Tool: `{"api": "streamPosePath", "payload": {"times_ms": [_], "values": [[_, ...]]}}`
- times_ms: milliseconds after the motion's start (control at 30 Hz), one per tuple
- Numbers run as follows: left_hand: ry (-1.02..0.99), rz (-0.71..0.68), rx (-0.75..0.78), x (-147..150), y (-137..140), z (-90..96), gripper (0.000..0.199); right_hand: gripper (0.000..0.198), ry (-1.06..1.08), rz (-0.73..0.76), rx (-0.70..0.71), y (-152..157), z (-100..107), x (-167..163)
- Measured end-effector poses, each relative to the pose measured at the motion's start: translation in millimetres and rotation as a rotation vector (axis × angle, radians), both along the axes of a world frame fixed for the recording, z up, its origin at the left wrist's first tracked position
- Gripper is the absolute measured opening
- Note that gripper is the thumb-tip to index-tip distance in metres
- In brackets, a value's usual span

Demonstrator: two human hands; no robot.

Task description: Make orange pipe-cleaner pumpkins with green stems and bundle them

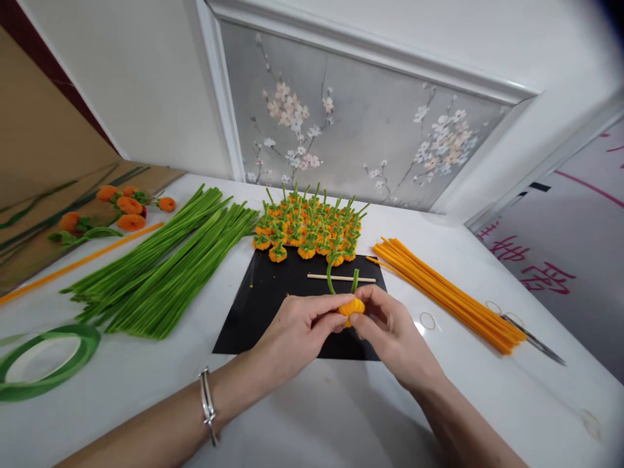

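Above a black mat (244,318), both of my hands close on one small orange pipe-cleaner pumpkin (351,311). My left hand (307,325) pinches it from the left between thumb and fingers. From the right, the thumb and curled fingers of my right hand (392,335) press against it. Two green pipe-cleaner ends rise from behind it, one long and curved, one short. On the mat just beyond lies a thin wooden stick (341,277). Behind that stands a cluster of similar orange pumpkins (307,227) with green stems.
Green pipe cleaners (170,266) lie in bundles at left, near a roll of green tape (88,341). Orange pipe cleaners (448,296) lie at right, partly over scissors (541,344), with a rubber band (428,320) nearby. Finished orange flowers (129,205) rest on brown paper. A panelled wall closes the back.
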State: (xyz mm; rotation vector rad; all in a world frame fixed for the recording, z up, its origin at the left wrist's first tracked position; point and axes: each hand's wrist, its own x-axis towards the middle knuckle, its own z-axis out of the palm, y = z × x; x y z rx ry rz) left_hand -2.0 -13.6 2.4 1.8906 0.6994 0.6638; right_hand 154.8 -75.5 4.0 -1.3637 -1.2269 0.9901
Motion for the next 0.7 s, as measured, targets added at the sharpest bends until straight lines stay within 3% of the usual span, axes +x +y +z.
{"api": "streamPosePath", "payload": {"times_ms": [333,533,700], "values": [[0.032,-0.036,0.047,-0.2,1.8,-1.5,0.040,0.015,0.123,0.027,-0.052,-0.7,-3.6,-3.5],[-0.189,-0.063,-0.437,5.5,4.8,-4.4,0.028,0.019,0.229,0.081,-0.075,-2.2,-1.9,4.5],[-0.219,-0.009,-0.597,6.0,7.6,0.6,0.022,0.025,0.176,0.099,-0.067,-2.1,4.1,11.3]]}}
